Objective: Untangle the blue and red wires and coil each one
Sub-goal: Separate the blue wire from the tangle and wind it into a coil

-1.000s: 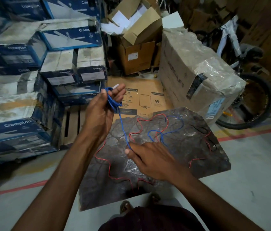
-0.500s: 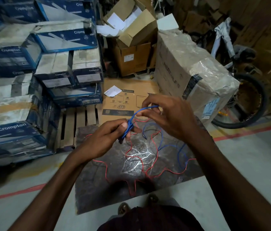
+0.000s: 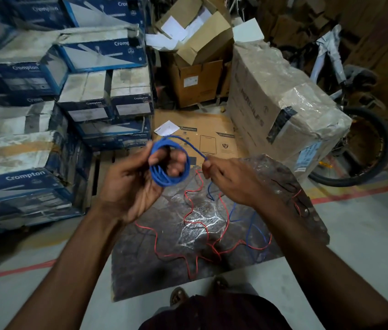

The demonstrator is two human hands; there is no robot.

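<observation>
Coil of blue wire (image 3: 165, 181) round left hand (image 3: 128, 186)

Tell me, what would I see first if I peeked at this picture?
The bright blue wire coil, looped round the fingers of the left hand, in the middle. The right hand pinches its loose strand beside it. Below them, a squiggly red wire lies on the dark mat.

Dark mottled slab (image 3: 140, 263) being borne flat by the grey floor (image 3: 359, 239), red wire (image 3: 189, 203) being sprawled across it in loose kinks, tail of the blue wire (image 3: 247, 234) being draped over the red toward the right, flattened carton (image 3: 202, 144) being left on the floor just beyond.
</observation>
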